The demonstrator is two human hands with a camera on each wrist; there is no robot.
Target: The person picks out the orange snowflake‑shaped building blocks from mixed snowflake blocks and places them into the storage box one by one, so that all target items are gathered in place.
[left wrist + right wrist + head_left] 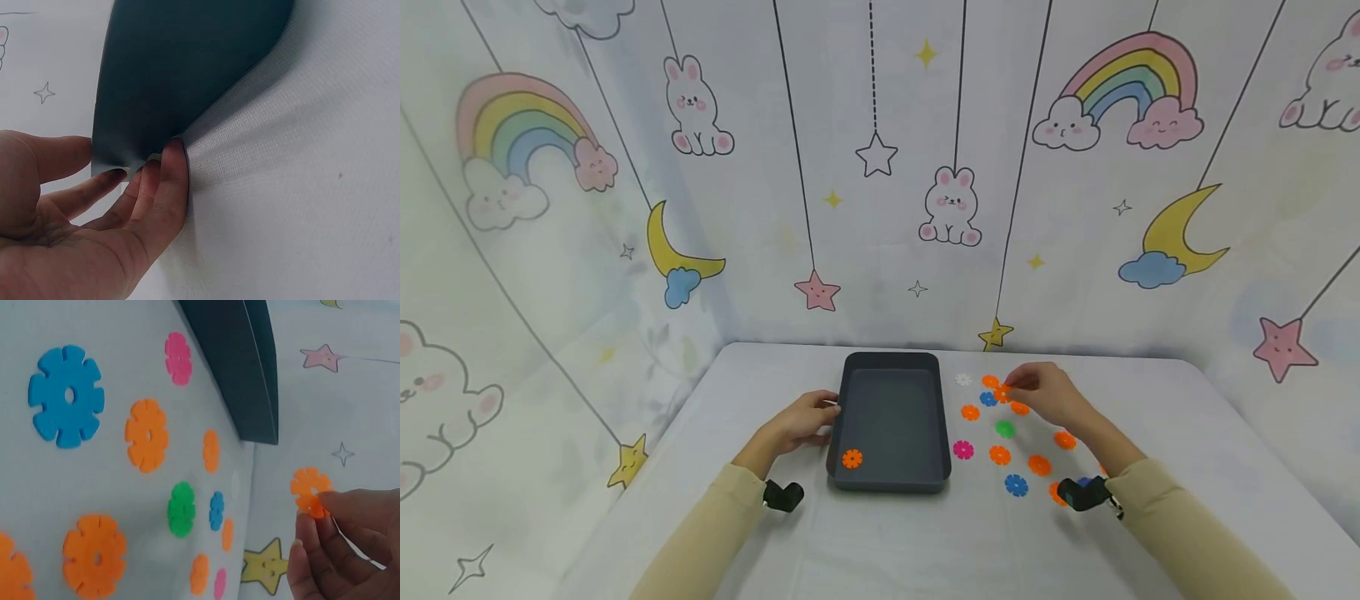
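Observation:
My right hand (1047, 393) pinches an orange flower-shaped interlocking disc (310, 490) between thumb and fingers, held above the table past the tray's right side. The disc is notched round its rim and has a slot in the middle. At the left side of a dark grey rectangular tray (895, 417), my left hand (805, 418) holds the wall, thumb at the rim and curled fingers low against the outside. One orange disc (852, 458) lies inside the tray, in its near left corner. Near the right hand are a blue disc (988, 399) and a green disc (1005, 429).
Several more discs lie scattered right of the tray, among them a pink disc (963, 450), a larger-looking blue disc (66, 396) and a white disc (963, 380). The white-covered table (880, 542) meets a patterned cloth backdrop (737, 208) behind.

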